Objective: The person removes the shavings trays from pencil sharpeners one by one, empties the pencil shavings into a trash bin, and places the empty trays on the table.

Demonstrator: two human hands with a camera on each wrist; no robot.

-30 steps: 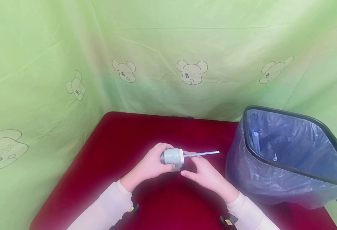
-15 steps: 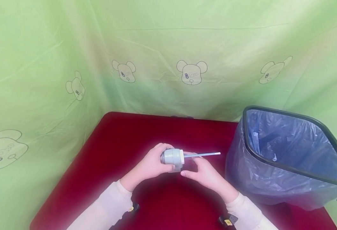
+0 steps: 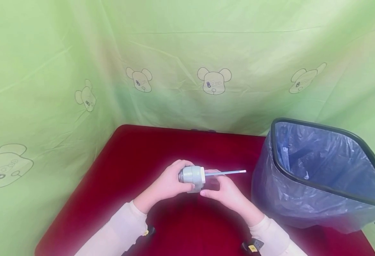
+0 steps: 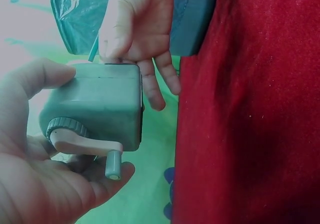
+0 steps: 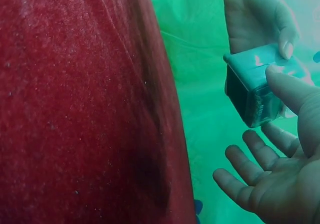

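My left hand (image 3: 169, 183) grips a grey-green hand-crank pencil sharpener (image 3: 192, 174) on its side, thumb on one face and fingers around the other. Its crank handle (image 4: 87, 145) shows in the left wrist view, near the left palm. A thin blue pencil (image 3: 225, 173) sticks out of the sharpener's light front and points right; its inserted end is hidden. Just right of the sharpener, my right hand (image 3: 227, 192) has its fingers spread behind and below the pencil. In the right wrist view its thumb (image 5: 287, 86) reaches to the sharpener's edge; whether they touch is unclear.
A bin (image 3: 331, 129) with a black rim and translucent bluish liner stands at the right, close to the right forearm. Under the hands lies a red cloth-covered table (image 3: 149, 145). Green curtains (image 3: 174, 42) with bear drawings enclose the back and sides.
The pencil's free end has dipped slightly. The right hand has shifted a touch to the left. The left hand keeps its grip on the sharpener in the same place.
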